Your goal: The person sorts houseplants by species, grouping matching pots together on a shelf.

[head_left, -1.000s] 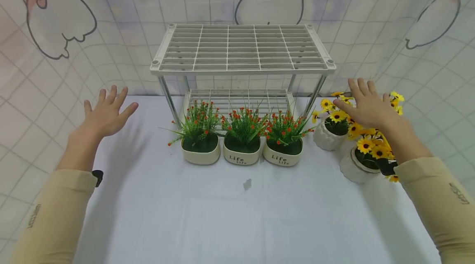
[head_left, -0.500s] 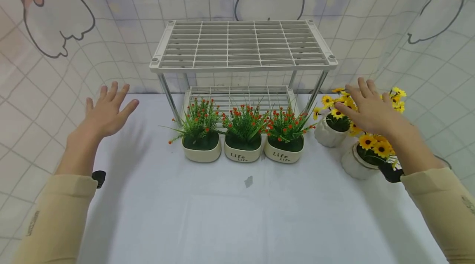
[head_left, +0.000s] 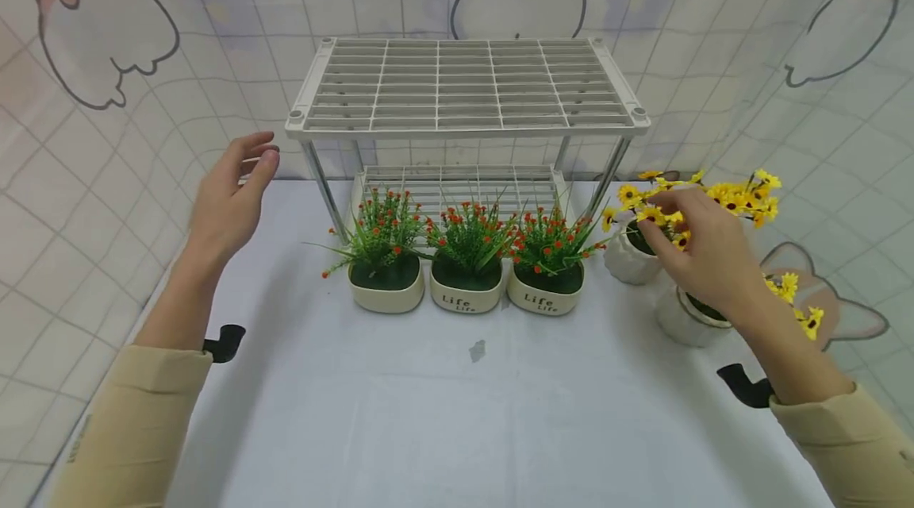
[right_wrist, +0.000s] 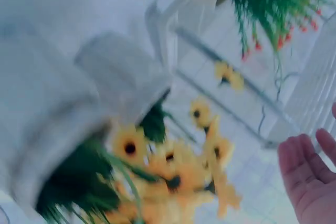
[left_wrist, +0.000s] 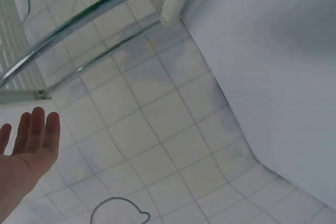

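My left hand (head_left: 230,194) hovers left of the white two-tier rack (head_left: 467,132), fingers loosely bent and nothing in them. In the left wrist view its fingers (left_wrist: 38,132) show apart from the rack's metal post. Over two white pots of yellow flowers at the right, my right hand (head_left: 703,250) hangs with relaxed, bent fingers and an empty grasp. The farther white pot (head_left: 628,263) stands beyond it; the nearer white pot (head_left: 689,321) is partly hidden beneath the hand and wrist. The right wrist view is blurred, with the yellow flowers (right_wrist: 176,182) beside that hand.
Three cream pots with red-flowered grass stand in a row before the rack: a left pot (head_left: 386,294), a middle pot (head_left: 466,295) and a right pot (head_left: 546,298). A white cloth (head_left: 428,421) covers the table. A tiled-print curtain (head_left: 236,40) hangs around it.
Both hands have gone from spread, straight fingers to loosely bent ones. The left hand has turned and shifted right and slightly up; the right hand has turned and dropped a little over the yellow flowers.
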`<state>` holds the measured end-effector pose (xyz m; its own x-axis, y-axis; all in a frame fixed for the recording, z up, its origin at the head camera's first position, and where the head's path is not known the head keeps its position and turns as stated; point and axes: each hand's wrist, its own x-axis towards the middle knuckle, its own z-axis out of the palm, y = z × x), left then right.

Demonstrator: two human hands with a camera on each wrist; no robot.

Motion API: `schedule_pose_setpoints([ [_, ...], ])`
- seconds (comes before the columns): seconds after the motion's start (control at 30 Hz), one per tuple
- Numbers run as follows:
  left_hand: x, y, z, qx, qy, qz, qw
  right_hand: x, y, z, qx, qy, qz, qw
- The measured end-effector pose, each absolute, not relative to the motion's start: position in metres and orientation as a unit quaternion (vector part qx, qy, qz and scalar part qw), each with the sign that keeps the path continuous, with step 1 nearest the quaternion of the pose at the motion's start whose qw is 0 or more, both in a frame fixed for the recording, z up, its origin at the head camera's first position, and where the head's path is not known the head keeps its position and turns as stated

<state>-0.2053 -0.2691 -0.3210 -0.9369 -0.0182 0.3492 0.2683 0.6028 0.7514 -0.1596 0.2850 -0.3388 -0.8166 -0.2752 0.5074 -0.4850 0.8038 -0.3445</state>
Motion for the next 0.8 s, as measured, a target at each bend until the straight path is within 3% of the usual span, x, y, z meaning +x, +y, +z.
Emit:
schedule_pose_setpoints([
  [0.23, -0.211, -0.248, -0.307, -0.065, -0.776, -0.606, 0.165, -0.129, 0.269, -0.376, 0.195, -0.895, 0.319, 0.242],
  [0.5, -0.22, -0.237, -0.306, -0.039, -0.722, -0.669, 0.169, -0.114, 0.25, -0.418, 0.107, -0.893, 0.422, 0.116],
  [0.8, -0.228, -0.228, -0.31, -0.036, -0.706, -0.688, 0.164, -0.126, 0.239, -0.444, -0.005, -0.868, 0.496, -0.004],
])
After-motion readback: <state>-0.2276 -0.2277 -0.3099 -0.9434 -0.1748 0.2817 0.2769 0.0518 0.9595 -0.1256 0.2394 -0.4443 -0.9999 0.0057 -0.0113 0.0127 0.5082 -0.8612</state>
